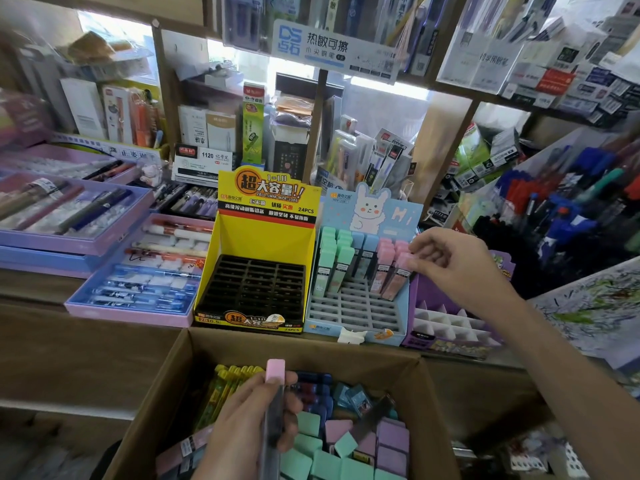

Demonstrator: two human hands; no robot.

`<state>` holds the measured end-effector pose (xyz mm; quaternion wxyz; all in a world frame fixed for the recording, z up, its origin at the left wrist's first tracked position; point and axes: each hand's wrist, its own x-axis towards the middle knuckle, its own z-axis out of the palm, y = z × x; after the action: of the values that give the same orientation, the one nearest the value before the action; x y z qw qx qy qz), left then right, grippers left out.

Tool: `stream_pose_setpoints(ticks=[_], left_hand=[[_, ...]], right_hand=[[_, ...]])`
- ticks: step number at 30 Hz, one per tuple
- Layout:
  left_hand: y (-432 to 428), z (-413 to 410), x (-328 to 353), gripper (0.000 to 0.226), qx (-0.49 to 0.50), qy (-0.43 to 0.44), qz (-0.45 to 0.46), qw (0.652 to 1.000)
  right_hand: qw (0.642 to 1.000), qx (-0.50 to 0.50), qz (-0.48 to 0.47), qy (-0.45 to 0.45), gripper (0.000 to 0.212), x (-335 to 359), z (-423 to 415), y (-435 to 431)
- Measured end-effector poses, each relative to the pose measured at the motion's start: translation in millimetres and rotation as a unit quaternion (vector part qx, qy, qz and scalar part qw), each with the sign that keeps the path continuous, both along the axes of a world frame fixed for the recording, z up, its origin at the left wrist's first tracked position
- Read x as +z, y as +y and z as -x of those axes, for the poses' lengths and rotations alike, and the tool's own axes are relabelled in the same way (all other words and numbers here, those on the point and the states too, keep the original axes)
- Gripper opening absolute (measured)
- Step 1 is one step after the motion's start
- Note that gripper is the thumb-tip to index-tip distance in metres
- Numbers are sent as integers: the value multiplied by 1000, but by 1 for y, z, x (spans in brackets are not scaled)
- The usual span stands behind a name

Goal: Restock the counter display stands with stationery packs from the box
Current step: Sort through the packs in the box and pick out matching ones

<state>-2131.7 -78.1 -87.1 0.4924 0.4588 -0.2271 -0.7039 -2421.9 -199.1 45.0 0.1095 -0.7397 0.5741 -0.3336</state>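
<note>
Your right hand (446, 263) pinches the square pink cap of a slim clear pack (398, 277), seated in the grey grid of the blue stand (325, 329) just left of your fingers. Your left hand (249, 424) grips another pink-capped pack (275, 372) over the cardboard box (162, 382); the glossy yellow stand (263, 237) sits beyond.

Two bare hands are recorded: left hand (244, 427) and right hand (453, 263). The right forearm (554, 358) is seen uncovered to the frame edge. The left is cropped at the wrist.
</note>
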Motion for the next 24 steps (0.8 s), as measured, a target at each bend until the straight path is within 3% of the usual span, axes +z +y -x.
stream_pose_setpoints(ticks=[10, 17, 21, 24], left_hand=[[-2, -2, -2, 31, -6, 1, -9, 1000], [-16, -3, -4, 47, -35, 85, -82, 992], [-14, -2, -1, 48, -26, 75, -77, 994], [-8, -2, 4, 46, -13, 61, -62, 996]], right_hand=[[995, 5, 12, 95, 8, -1, -4, -6], [983, 10, 55, 174, 10, -6, -10, -10], [982, 0, 58, 181, 11, -5, -15, -8], [991, -20, 72, 113, 11, -7, -20, 5]])
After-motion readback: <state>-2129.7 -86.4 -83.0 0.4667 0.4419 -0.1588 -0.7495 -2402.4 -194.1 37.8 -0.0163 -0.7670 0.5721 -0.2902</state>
